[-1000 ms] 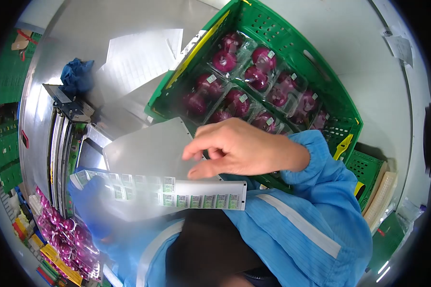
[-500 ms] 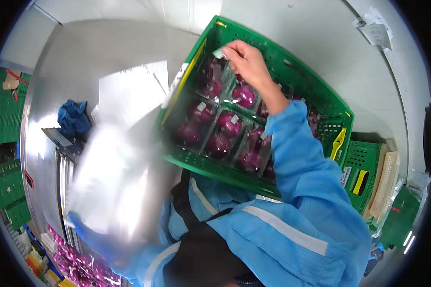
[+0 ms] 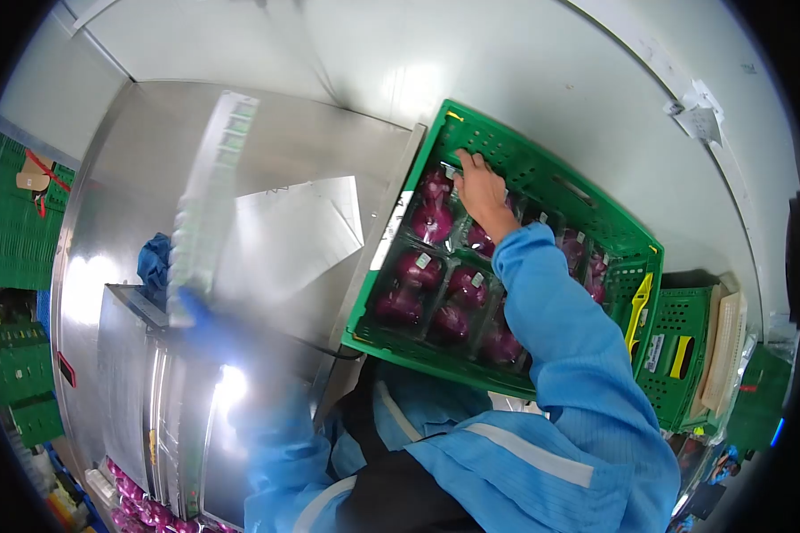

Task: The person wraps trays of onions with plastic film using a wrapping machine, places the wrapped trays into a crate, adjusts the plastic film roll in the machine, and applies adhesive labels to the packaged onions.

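Inside a green crate [image 3: 507, 384] sit several clear-wrapped packs of purple-red onions [image 3: 431, 222], many with a small pale label on top. My bare right hand [image 3: 484, 191] is over the back-left packs, fingers stretched out, with a small label [image 3: 451, 172] on the pack just beside the thumb. Nothing shows in that hand. On the left, my blue-gloved left hand [image 3: 200, 320], smeared by motion, grips the lower part of a sheet of labels [image 3: 209, 186], which is tilted nearly edge-on over the steel table. The fingers' exact hold is blurred.
White paper sheets [image 3: 298, 231] lie on the steel table [image 3: 329, 133] left of the crate. A crumpled blue cloth [image 3: 154, 262] is near a metal box-like unit [image 3: 120, 382]. Another green crate [image 3: 676, 377] stands at the right. More purple-red produce [image 3: 142, 511] shows at the lower left.
My right hand held a small label in a pinch; now its fingers are spread and a label lies on the pack beside it. The label sheet has swung upward and edge-on. The view has shifted.
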Motion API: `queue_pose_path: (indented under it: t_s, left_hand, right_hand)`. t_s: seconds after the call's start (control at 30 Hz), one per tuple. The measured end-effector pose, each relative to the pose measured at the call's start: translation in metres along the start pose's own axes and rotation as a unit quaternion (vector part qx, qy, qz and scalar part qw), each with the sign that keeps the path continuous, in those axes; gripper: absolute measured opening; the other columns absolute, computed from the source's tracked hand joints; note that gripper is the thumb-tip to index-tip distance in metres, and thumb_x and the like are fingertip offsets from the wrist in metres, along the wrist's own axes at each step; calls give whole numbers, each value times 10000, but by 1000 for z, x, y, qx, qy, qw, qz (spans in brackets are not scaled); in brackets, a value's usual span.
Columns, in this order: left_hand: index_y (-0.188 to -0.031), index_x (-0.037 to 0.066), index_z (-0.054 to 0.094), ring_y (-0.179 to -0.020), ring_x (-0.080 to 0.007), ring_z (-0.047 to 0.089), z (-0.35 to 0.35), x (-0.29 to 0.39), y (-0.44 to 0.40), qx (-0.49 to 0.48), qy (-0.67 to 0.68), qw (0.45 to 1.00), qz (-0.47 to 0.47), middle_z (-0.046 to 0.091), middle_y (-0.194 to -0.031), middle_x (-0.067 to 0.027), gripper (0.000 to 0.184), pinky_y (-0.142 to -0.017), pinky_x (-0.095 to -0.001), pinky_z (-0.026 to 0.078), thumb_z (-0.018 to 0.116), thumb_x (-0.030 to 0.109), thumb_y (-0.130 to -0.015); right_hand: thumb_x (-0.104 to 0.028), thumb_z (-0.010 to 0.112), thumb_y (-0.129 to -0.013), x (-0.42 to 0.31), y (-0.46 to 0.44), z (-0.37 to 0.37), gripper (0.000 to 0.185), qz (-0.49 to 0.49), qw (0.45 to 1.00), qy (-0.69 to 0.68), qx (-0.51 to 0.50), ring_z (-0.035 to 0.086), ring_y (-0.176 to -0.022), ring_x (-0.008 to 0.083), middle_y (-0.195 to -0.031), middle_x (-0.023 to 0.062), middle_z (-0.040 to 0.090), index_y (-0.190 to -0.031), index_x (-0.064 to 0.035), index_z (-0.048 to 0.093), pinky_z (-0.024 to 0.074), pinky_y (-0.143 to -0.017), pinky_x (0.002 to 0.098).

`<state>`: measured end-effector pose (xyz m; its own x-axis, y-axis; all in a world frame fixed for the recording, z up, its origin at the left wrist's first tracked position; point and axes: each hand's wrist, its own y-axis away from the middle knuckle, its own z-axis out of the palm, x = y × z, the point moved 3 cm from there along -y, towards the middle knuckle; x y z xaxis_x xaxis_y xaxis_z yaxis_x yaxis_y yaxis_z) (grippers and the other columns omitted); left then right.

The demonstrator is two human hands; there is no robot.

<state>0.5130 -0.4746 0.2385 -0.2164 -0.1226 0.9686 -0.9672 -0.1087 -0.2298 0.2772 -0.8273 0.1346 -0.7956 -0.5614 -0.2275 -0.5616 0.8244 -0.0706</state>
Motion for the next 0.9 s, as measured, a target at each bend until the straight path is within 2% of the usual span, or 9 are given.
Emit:
queue_pose_path:
  t_s: [0.1, 0.13, 0.2, 0.27, 0.3, 0.4, 0.6, 0.73, 0.9]
  left_hand:
    - [-1173, -27, 584, -1001, -176, 576, 28, -32, 1, -66, 46, 997, -7, 614, -1151, -99, 314, -918, -310, 439, 606, 140, -908]
    - [-1147, -23, 604, -927, -154, 590, 32, -72, -2, -93, 85, 988, -87, 639, -1090, -85, 312, -848, -296, 470, 657, 115, -873]
    - [-1138, -14, 617, -904, -142, 577, 32, -87, 8, -212, -48, 963, -161, 644, -1060, -69, 345, -822, -283, 458, 705, 81, -819]
    - [-1378, 8, 412, -1179, -259, 489, 26, -104, 26, -251, 58, 944, -208, 485, -1340, -139, 678, -993, -355, 392, 710, 186, -796]
    - [-1415, -28, 328, -1215, -260, 459, 25, -127, 32, -229, 11, 962, -148, 463, -1355, -155, 817, -1031, -360, 367, 755, 119, -735]
    - [-1431, -31, 298, -1211, -241, 468, 3, -102, 59, -236, 59, 952, -184, 428, -1395, -188, 887, -1028, -346, 375, 774, 37, -686]
    - [-1287, 9, 527, -1076, -157, 566, -111, -38, 116, -290, 184, 930, -134, 580, -1255, -84, 477, -940, -301, 466, 629, -42, -824]
    - [-1188, 11, 603, -1026, -139, 602, -222, -24, 130, -222, 149, 951, -153, 643, -1162, -80, 312, -885, -278, 480, 616, 38, -877]
    - [-1150, -7, 617, -970, -180, 636, -380, -21, 136, 22, 108, 979, -170, 656, -1115, -115, 263, -861, -297, 508, 568, 44, -897]
  right_hand:
    - [-248, 591, -870, 8, 11, 25, 452, -68, 997, 29, -2, 474, -1197, 362, -1345, 190, 467, -1279, -83, 492, 429, -967, 446]
    - [-242, 594, -871, 7, 14, 31, 445, -80, 996, 49, -8, 458, -1211, 365, -1335, 194, 475, -1275, -78, 504, 409, -997, 442]
    - [-228, 595, -874, 7, 15, 25, 407, -81, 996, 7, 35, 448, -1216, 383, -1320, 203, 486, -1237, -50, 547, 355, -1047, 429]
    - [-221, 591, -876, -18, 29, -21, 374, -83, 988, -113, 63, 459, -1212, 371, -1294, 198, 510, -1188, -17, 567, 370, -1024, 424]
    - [-203, 591, -874, -34, 37, -41, 365, -94, 983, -144, 63, 470, -1200, 369, -1286, 196, 515, -1187, -15, 564, 378, -1012, 417]
    - [-147, 590, -870, -81, 58, -93, 340, -145, 962, -225, 56, 504, -1165, 360, -1261, 190, 531, -1181, -12, 558, 404, -976, 393]
    - [-65, 578, -878, -187, 117, -126, 298, -283, 913, -291, -50, 607, -1036, 298, -1129, 192, 603, -1171, -14, 555, 476, -862, 362]
    - [-72, 556, -918, -199, 155, -119, 128, -279, 875, -353, -177, 616, -625, 126, -726, 80, 630, -999, 13, 608, 489, -567, 264]
    - [-96, 559, -924, -233, 202, -134, 122, -255, 856, -294, -340, 493, -474, 49, -641, 26, 571, -858, 2, 592, 404, -432, 204]
